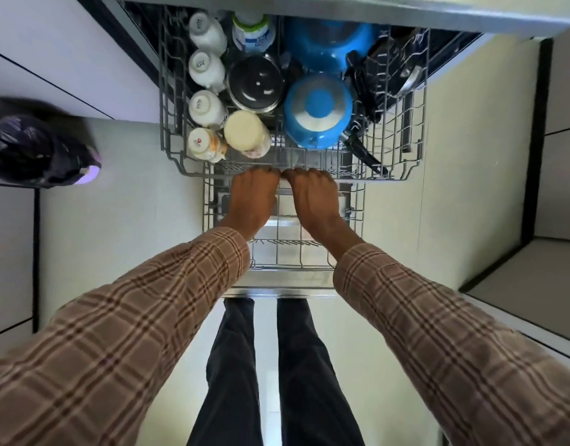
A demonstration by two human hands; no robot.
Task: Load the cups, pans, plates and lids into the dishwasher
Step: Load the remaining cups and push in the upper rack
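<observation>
The upper dishwasher rack [415,130] stands pulled out and full. Several white cups [206,109] sit upside down along its left side, beside a cream cup [245,132] and a dark pan [256,83]. Two blue pots [319,109] fill the middle, and a black handle [365,154] sticks out at the front right. My left hand [253,197] and my right hand [312,196] lie side by side with their fingers curled over the rack's front rail [312,157]. Below them the lower rack [283,243] shows bare wire.
The open dishwasher door [283,286] lies flat in front of my legs. A black bin bag [29,149] sits on the floor at the left. Cabinet fronts flank both sides, and the counter edge [373,8] runs above the rack.
</observation>
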